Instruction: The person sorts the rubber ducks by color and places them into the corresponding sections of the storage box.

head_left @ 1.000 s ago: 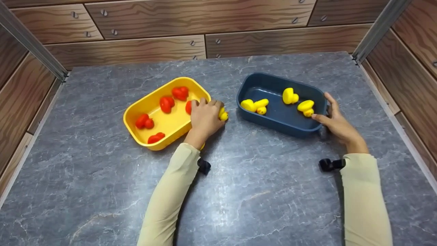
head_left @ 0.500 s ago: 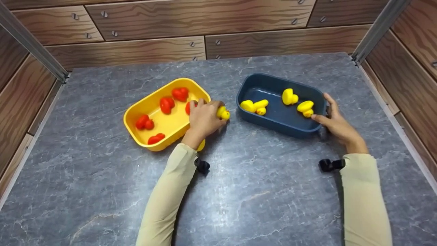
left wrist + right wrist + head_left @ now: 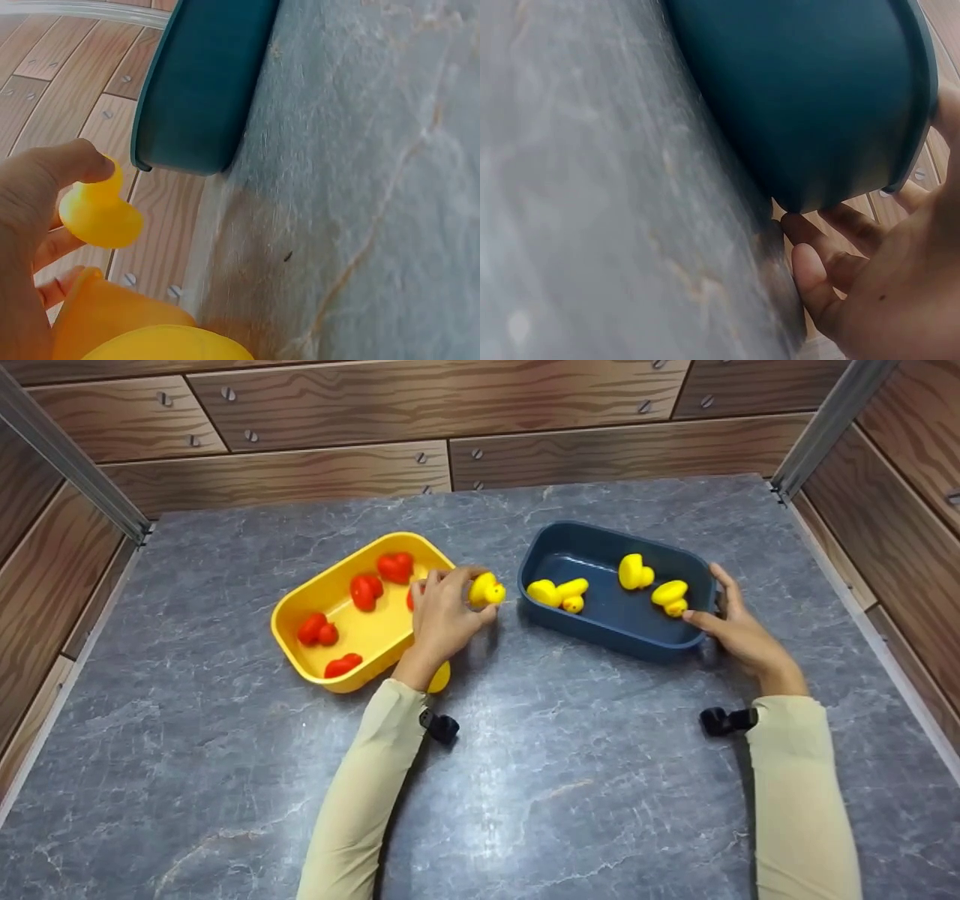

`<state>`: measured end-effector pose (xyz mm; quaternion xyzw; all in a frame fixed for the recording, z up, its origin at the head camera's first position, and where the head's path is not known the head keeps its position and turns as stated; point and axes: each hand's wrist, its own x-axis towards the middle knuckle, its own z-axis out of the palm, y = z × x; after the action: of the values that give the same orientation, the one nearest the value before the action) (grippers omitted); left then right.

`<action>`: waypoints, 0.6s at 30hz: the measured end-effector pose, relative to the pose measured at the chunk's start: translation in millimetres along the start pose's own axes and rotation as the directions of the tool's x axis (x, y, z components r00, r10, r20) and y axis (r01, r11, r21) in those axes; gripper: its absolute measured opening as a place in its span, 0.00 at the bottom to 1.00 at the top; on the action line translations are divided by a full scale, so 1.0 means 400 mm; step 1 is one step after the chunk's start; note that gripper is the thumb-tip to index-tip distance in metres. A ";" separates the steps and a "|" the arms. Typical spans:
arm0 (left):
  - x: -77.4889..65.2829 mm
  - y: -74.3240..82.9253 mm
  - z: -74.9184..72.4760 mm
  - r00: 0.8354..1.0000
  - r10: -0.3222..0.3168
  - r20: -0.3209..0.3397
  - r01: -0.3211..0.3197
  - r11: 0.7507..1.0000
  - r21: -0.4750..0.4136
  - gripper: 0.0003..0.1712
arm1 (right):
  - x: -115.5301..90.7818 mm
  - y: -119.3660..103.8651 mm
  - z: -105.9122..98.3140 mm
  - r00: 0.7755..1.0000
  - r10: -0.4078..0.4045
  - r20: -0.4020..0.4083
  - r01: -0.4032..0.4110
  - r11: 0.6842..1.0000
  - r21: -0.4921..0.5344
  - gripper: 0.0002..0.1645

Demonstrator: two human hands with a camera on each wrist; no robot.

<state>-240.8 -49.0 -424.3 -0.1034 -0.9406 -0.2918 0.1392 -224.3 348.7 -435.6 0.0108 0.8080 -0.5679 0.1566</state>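
Observation:
My left hand (image 3: 442,619) pinches a yellow toy duck (image 3: 486,589) between thumb and fingers, just off the right end of the yellow bin (image 3: 375,634). In the left wrist view the thumb presses on the narrower part of the duck (image 3: 103,216), above the table. My right hand (image 3: 742,636) holds the right end of the dark blue bin (image 3: 626,619), thumb at the rim and fingers along the outer wall. Several yellow ducks (image 3: 632,572) lie in the dark blue bin. Red heart-shaped toys (image 3: 395,568) lie in the yellow bin, one partly hidden behind my left hand.
A rounded yellow piece (image 3: 440,678) sits on the grey marbled table (image 3: 570,780) beside the yellow bin's near side, partly hidden by my left wrist. Wood-patterned panels (image 3: 337,405) enclose the back and both sides. A black wrist camera (image 3: 442,727) sticks out from the left sleeve.
My left hand has risen with the duck and shifted slightly toward the far side, so more of the duck shows. My right hand stays at the dark blue bin.

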 end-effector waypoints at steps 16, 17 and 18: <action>-0.005 0.019 -0.017 0.999 0.025 -0.049 -0.036 0.970 -0.241 0.28 | 0.000 -0.001 0.000 1.000 0.016 -0.013 -0.016 0.999 -0.034 0.56; -0.005 0.025 -0.016 0.998 0.025 -0.054 -0.039 0.961 -0.275 0.28 | -0.001 -0.001 0.000 1.000 0.015 -0.012 -0.015 0.999 -0.035 0.56; -0.007 0.033 -0.017 0.998 0.022 -0.056 -0.039 0.948 -0.316 0.28 | -0.002 0.000 0.000 1.000 0.015 -0.011 -0.015 0.999 -0.032 0.56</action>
<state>-233.3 -42.7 -413.0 -0.1314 -0.8759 -0.4395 0.1496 -223.8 348.9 -435.5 0.0173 0.8178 -0.5535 0.1566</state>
